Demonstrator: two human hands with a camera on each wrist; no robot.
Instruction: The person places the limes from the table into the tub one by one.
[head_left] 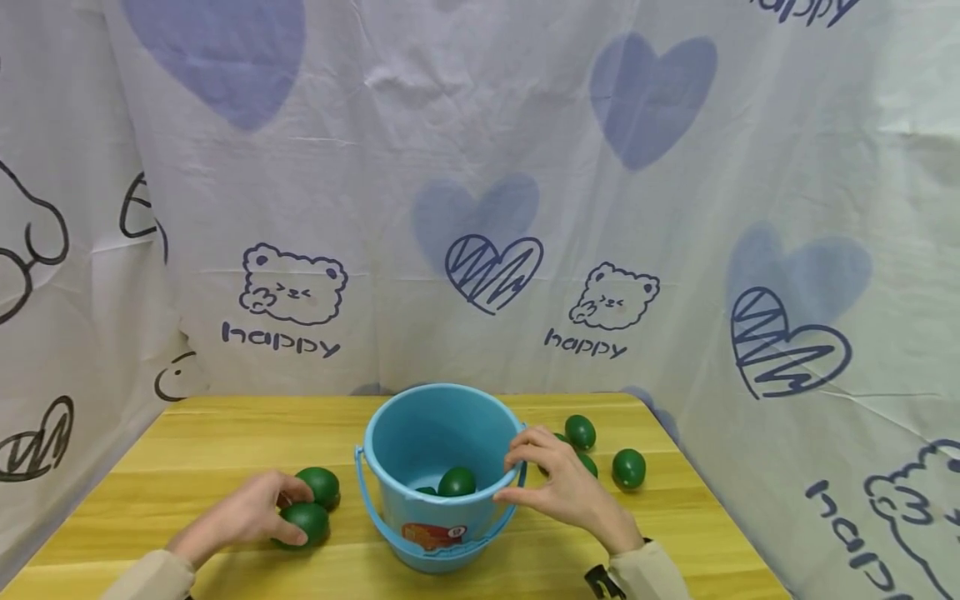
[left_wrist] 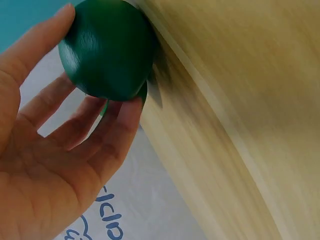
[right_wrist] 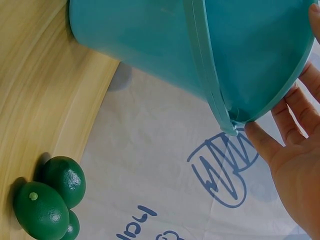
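My left hand [head_left: 258, 508] holds a smooth dark green fruit [head_left: 306, 523] between thumb and fingers, low over the wooden table. In the left wrist view the thumb is on one side of that fruit [left_wrist: 107, 50] and fingertips are on the other. Right behind it is a second green fruit [head_left: 320, 486]. A light blue bucket [head_left: 427, 529] stands upright in the middle, with green fruit [head_left: 457, 482] at its bottom. My right hand [head_left: 562, 483] grips the bucket's right rim with thumb and fingers spread along it; the right wrist view shows fingertips at the rim [right_wrist: 267, 110].
Several green fruits [head_left: 628, 468] lie on the table [head_left: 660, 533] to the right of the bucket, some partly hidden by my right hand. The bucket's handle [head_left: 450, 552] hangs down at its front. A printed white cloth [head_left: 480, 150] rises behind the table and at both sides.
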